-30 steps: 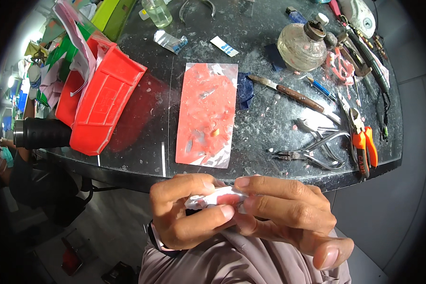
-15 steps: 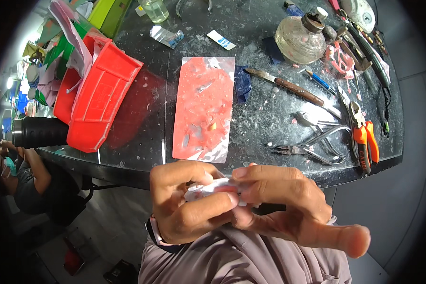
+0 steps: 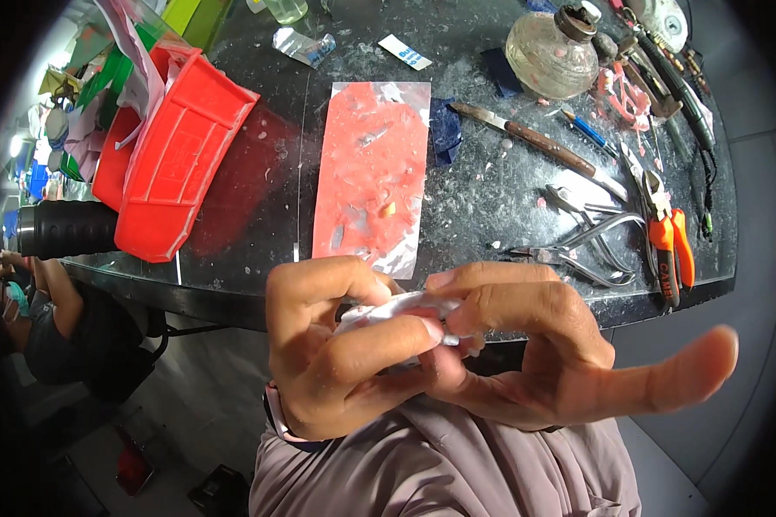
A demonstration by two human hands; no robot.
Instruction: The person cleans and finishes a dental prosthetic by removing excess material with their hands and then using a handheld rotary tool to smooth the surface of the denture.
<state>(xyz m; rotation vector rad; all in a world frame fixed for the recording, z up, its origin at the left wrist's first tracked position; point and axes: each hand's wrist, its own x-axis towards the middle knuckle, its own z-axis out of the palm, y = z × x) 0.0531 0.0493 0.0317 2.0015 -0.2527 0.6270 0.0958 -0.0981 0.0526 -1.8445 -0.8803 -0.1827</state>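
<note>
Near the table's front edge, both my hands grip a small white plaster-like piece (image 3: 379,315) with pinkish patches; fingers cover much of it. My left hand (image 3: 332,358) is closed on its left end, thumb and fingers pinching. My right hand (image 3: 535,349) is closed on the right end with its fingertips, while one digit sticks out to the right. Just beyond them lies a pink wax-like sheet (image 3: 369,185) on a clear backing, its surface gouged and dotted with bits.
A red plastic bin (image 3: 177,159) holding papers stands at left, beside a black bottle (image 3: 73,229). To the right lie a wooden-handled knife (image 3: 543,148), metal pliers (image 3: 588,237) and orange-handled cutters (image 3: 666,237). Behind them stands a glass burner (image 3: 547,59). A person (image 3: 56,319) sits far left.
Both hands have shifted slightly up in the picture with the white piece, which is turned a little. The outstretched right digit has swung upward and further right. The table appears slightly higher.
</note>
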